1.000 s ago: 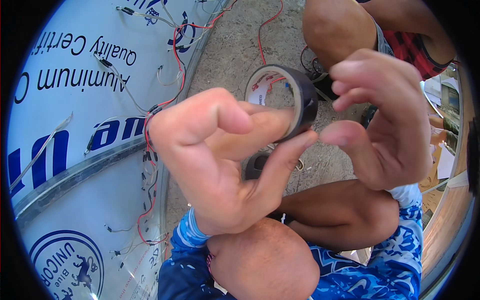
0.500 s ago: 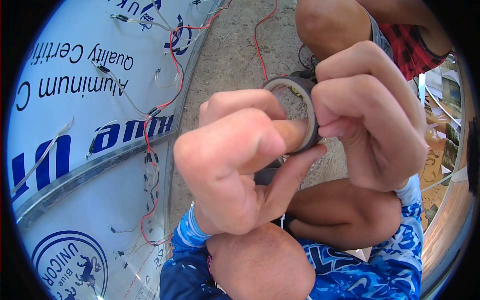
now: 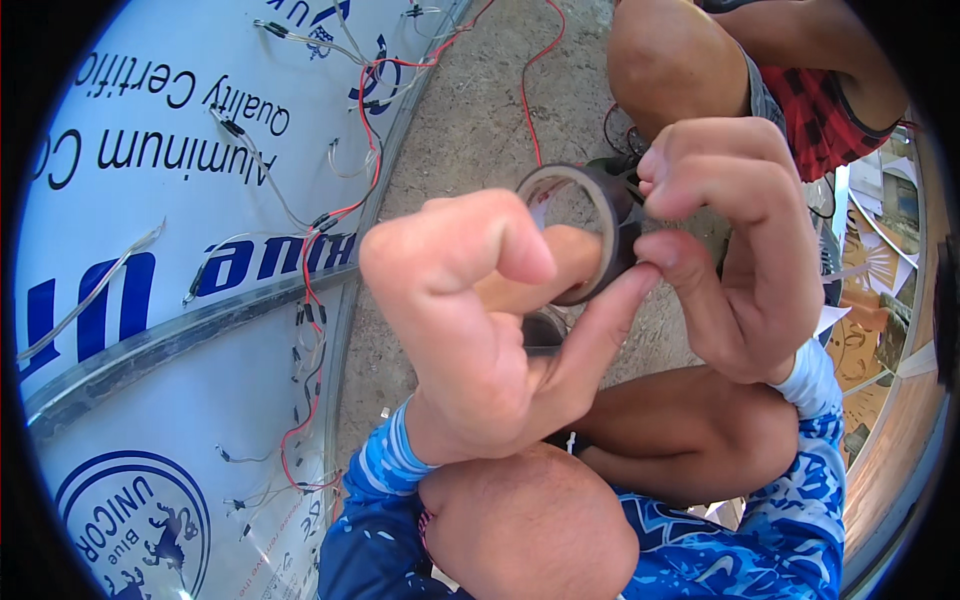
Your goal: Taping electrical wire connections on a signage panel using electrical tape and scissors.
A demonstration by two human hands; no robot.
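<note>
A dark roll of tape (image 3: pixel 592 212) with a pale inner core is held up close to the camera. My left hand (image 3: pixel 480 330) grips it, with a finger through the core and the index finger under its outer face. My right hand (image 3: pixel 735 240) pinches at the roll's right edge with thumb and fingertips. Whether a loose tape end is between those fingers is hidden. Below the hands are my bent knees (image 3: pixel 530 530) and blue patterned sleeves (image 3: pixel 380 500).
A large white printed sheet (image 3: pixel 150 250) with blue and black lettering lies at the left, with red and white wires (image 3: pixel 330 230) strung along its edge. Bare concrete floor (image 3: pixel 470 120) lies behind the hands. Another person's knee (image 3: pixel 680 60) and red checked shorts are at the upper right.
My right hand has shifted slightly away from my left, its fingertips now at the roll's right edge. The roll stays in my left hand, showing more of its core than half a second ago.
</note>
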